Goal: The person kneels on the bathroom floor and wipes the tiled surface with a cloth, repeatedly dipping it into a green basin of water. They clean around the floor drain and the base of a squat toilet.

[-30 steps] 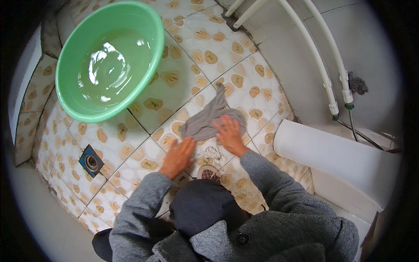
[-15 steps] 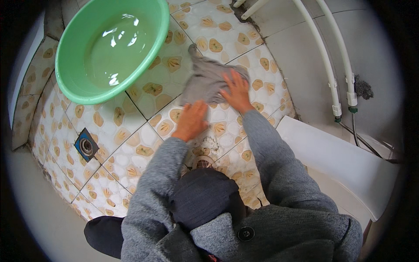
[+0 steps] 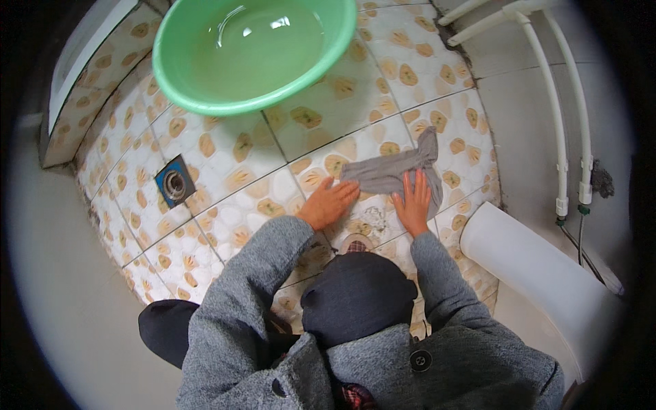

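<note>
A grey cloth [image 3: 383,175] lies on the patterned tile floor in front of me, stretched sideways, with a narrow end folded up at its far right. My right hand [image 3: 414,205] rests flat on the cloth's right part, fingers spread and pointing away from me. At the cloth's left end is my left hand [image 3: 329,204], its fingers stretched out flat and touching the near left edge. Neither hand grips the cloth. Just nearer than the cloth, between my hands, a rough whitish patch [image 3: 370,222] shows on the tiles.
A large green basin [image 3: 253,106] holding water stands at the far left. Left of my hands sits a square floor drain [image 3: 175,183]. White pipes [image 3: 557,137] run down the right wall, above a white curved fixture [image 3: 540,273]. My knees [image 3: 359,297] are close below.
Both hands and the cloth have come nearer to me. The cloth, bunched before, is now drawn out sideways, its narrow end at the right instead of the left. My view has shifted.
</note>
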### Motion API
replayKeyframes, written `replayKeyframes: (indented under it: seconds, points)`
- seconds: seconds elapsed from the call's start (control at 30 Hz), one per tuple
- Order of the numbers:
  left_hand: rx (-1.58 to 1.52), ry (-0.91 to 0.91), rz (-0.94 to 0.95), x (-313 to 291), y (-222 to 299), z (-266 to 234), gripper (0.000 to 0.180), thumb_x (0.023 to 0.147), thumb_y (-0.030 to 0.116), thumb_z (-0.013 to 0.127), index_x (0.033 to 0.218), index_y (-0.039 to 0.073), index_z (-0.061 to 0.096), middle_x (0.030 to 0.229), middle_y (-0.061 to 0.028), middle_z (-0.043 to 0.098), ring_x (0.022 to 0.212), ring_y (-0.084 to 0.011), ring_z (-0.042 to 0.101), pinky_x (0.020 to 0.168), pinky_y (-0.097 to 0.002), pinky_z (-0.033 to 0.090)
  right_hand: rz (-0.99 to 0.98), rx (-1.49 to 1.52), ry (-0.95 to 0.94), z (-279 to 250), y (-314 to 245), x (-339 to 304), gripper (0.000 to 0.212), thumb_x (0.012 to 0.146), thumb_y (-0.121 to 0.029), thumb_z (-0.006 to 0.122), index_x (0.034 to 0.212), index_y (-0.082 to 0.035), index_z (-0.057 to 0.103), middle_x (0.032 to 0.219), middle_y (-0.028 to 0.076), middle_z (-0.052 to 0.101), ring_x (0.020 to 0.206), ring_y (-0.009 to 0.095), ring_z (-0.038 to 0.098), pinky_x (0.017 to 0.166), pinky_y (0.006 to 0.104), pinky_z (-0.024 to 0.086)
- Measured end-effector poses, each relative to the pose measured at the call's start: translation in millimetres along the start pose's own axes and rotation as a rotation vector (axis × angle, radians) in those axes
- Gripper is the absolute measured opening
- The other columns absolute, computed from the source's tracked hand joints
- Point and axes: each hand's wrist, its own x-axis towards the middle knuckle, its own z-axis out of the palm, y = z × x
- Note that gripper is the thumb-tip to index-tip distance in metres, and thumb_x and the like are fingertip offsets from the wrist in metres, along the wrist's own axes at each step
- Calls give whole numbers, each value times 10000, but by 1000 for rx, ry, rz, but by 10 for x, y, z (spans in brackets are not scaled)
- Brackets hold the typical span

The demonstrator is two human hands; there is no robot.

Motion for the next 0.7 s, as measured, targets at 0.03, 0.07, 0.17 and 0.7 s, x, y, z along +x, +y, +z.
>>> replayKeyframes:
  seconds: [0.03, 0.07, 0.17, 0.7]
  points:
    - [22, 36, -28, -96, -132, -24, 610, 824, 246, 635, 1366, 63, 425, 1464, -85, 390, 1318, -215, 401, 1072, -470, 303, -40, 8, -32, 4, -163, 201, 626, 911, -325, 548, 1471, -162, 320, 1553, 171, 162, 1418, 383, 148, 1092, 584, 136]
    - [39, 54, -85, -210, -255, -81, 604, 826, 228, 633, 1367, 61, 422, 1458, -93, 393, 1317, -222, 400, 1074, -468, 302, -82, 14, -64, -11, -408, 425, 623, 906, -328, 554, 1465, -168, 332, 1549, 170, 176, 1417, 375, 161, 1093, 584, 140]
    - [119, 175, -180, -558, -602, -195, 595, 808, 168, 636, 1352, 46, 427, 1360, -130, 467, 1255, -265, 440, 1029, -476, 335, -267, -22, -59, 109, -1052, 867, 587, 883, -327, 583, 1422, -186, 400, 1521, 158, 250, 1401, 339, 228, 1102, 575, 165]
    - [-293, -644, -679, -2525, -982, -455, 318, 736, 195, 585, 1015, 87, 691, 907, -173, 691, 869, -347, 649, 796, -427, 504, -980, 696, -564, 806, -2756, 119, 265, 855, -68, 520, 1103, -29, 603, 1108, 137, 631, 1014, 351, 591, 851, 408, 476]
